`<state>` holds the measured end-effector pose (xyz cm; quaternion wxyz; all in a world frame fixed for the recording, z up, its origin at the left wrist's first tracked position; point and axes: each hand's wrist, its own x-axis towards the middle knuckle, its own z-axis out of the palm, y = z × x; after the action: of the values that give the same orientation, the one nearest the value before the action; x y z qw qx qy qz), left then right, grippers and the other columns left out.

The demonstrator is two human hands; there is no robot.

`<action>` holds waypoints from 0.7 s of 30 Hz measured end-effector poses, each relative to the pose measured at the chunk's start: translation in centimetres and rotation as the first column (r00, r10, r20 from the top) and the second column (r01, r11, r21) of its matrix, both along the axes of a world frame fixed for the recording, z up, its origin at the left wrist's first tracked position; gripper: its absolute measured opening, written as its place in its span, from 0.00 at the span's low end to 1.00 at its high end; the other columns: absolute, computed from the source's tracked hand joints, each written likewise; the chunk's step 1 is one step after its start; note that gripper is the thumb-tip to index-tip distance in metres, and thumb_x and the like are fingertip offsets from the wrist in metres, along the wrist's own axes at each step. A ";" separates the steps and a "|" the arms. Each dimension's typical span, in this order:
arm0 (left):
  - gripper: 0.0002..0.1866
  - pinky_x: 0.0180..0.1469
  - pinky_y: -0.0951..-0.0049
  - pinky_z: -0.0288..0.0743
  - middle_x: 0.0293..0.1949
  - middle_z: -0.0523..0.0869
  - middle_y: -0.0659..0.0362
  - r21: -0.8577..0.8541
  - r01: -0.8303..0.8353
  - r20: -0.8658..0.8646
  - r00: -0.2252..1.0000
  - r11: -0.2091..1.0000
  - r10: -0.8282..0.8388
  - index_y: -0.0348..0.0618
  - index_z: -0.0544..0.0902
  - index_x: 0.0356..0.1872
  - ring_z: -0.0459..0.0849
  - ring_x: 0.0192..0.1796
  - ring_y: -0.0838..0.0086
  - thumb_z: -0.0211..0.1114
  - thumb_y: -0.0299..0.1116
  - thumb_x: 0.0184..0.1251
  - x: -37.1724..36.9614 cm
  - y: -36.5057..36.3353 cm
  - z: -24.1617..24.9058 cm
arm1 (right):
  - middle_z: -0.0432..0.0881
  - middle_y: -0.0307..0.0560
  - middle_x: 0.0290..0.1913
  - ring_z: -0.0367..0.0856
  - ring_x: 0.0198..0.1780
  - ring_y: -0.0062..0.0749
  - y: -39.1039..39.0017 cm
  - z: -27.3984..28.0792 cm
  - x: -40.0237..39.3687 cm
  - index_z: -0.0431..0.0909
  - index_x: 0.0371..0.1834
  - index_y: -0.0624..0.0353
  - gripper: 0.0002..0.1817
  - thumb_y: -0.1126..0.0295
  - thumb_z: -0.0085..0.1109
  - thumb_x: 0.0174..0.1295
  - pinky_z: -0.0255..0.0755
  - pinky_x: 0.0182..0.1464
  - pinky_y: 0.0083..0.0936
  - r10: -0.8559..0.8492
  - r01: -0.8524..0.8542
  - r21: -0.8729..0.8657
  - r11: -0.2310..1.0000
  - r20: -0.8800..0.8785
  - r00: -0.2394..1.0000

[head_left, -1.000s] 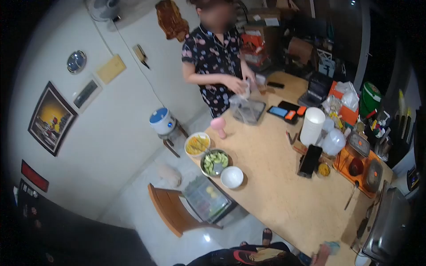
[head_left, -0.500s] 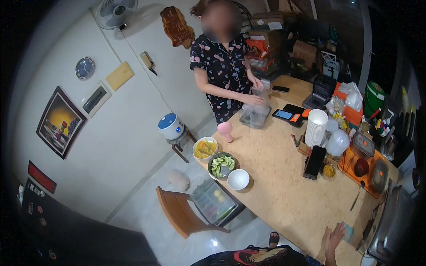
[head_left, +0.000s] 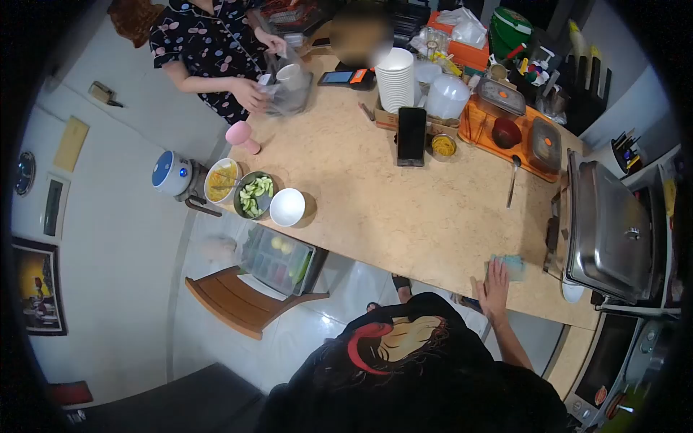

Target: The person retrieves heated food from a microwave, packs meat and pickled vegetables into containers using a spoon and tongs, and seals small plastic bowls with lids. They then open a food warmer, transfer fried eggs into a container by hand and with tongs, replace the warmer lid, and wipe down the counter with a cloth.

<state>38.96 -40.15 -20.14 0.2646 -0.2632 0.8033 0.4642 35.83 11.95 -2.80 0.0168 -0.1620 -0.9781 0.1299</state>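
Note:
My right hand (head_left: 494, 289) lies flat near the table's front edge, fingers stretched out. Its fingertips touch a thin, pale blue-green piece (head_left: 514, 268), which may be paper or cloth; the hand covers part of it. My left hand does not show. Further up the table lies a spoon (head_left: 514, 180). A black phone (head_left: 411, 137) leans in front of a stack of white cups (head_left: 395, 81), beside a small tub of yellow food (head_left: 443, 146).
Across the wooden table (head_left: 361, 187), a person's hands (head_left: 250, 94) hold a clear bag (head_left: 290, 97). Cut green vegetables fill a bowl (head_left: 255, 196) beside a white bowl (head_left: 287, 208). A steel chafing dish (head_left: 613, 224) stands right; a chair (head_left: 234, 299) stands lower left.
The view has swung right and down, showing more of my body and right arm. My right hand now lies over the blue-green piece. A white bowl shows in the other person's bag.

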 end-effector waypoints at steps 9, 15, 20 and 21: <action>0.10 0.45 0.74 0.73 0.33 0.83 0.54 -0.051 0.387 -0.752 0.591 0.920 -0.290 0.35 0.79 0.41 0.81 0.40 0.74 0.61 0.31 0.66 -31.0 16.8 24.7 | 0.57 0.54 0.71 0.55 0.71 0.45 -4.4 9.3 2.2 0.59 0.68 0.62 0.31 0.54 0.44 0.67 0.49 0.70 0.38 -0.013 0.333 -0.929 0.163 0.335 0.942; 0.12 0.42 0.68 0.74 0.34 0.84 0.53 -0.308 0.516 -0.943 -0.056 0.799 -0.327 0.39 0.80 0.41 0.82 0.37 0.63 0.62 0.36 0.62 -54.9 32.8 39.5 | 0.60 0.51 0.69 0.59 0.70 0.38 -2.3 10.6 -6.1 0.60 0.68 0.61 0.30 0.51 0.41 0.71 0.54 0.69 0.35 0.293 0.596 -0.798 -0.086 0.552 0.781; 0.15 0.44 0.60 0.74 0.36 0.83 0.47 -0.819 0.298 -0.556 -0.198 0.491 -0.807 0.41 0.80 0.40 0.81 0.42 0.57 0.67 0.38 0.56 -66.9 37.5 38.0 | 0.67 0.50 0.66 0.66 0.66 0.32 -0.4 12.4 -22.9 0.61 0.67 0.62 0.31 0.63 0.58 0.62 0.61 0.65 0.31 0.108 -0.178 -0.968 0.174 -0.161 0.981; 0.15 0.44 0.60 0.74 0.36 0.83 0.47 -0.820 0.313 -0.551 -0.204 0.479 -0.809 0.41 0.80 0.40 0.81 0.42 0.57 0.67 0.38 0.56 -67.3 37.7 38.1 | 0.67 0.50 0.66 0.65 0.66 0.33 -0.7 14.1 -27.3 0.61 0.67 0.62 0.33 0.68 0.62 0.58 0.61 0.66 0.31 -0.010 -0.309 -0.921 0.238 -0.320 0.947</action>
<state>-28.33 -2.43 17.97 -0.1733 0.4533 0.8605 0.1551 8.57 11.23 11.32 0.0296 -0.0249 -0.6931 0.7198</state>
